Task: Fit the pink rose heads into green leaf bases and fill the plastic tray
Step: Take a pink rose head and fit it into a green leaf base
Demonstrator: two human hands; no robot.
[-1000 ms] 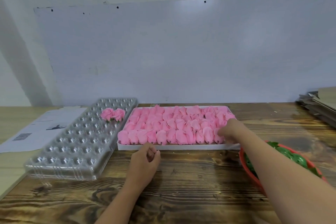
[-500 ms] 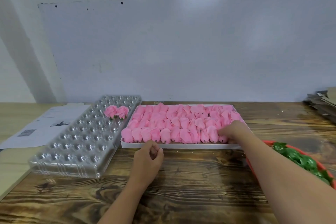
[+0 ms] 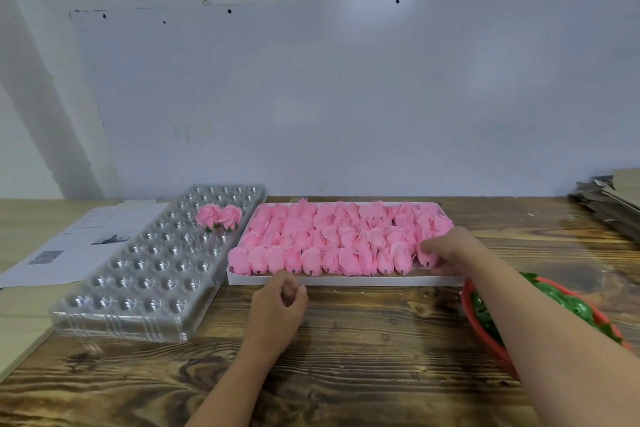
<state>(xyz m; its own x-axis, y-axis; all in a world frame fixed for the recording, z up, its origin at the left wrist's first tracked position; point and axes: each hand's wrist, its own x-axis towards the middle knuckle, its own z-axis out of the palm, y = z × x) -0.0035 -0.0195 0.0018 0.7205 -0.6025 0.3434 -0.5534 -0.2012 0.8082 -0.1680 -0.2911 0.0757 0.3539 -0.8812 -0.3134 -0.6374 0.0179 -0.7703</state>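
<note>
A white flat box [image 3: 346,280] in the middle of the table holds several rows of pink rose heads [image 3: 329,236]. My right hand [image 3: 450,248] reaches into its near right corner and pinches one pink rose head [image 3: 427,257] in the front row. My left hand [image 3: 280,305] rests on the table just in front of the box, fingers loosely curled, holding nothing. To the left lies the clear plastic tray [image 3: 114,305] with two finished roses [image 3: 219,217] on green bases near its far end. A red basket [image 3: 485,340] of green leaf bases [image 3: 561,302] sits at the right under my right forearm.
White printed papers [image 3: 69,243] lie left of the tray. A stack of cardboard sheets [image 3: 613,198] sits at the far right. A white wall stands right behind the table. Bare wooden tabletop [image 3: 363,357] stretches in front of the box.
My right hand has shifted slightly within the box corner and closed its fingers round a front-row rose head. My left hand has stayed in place.
</note>
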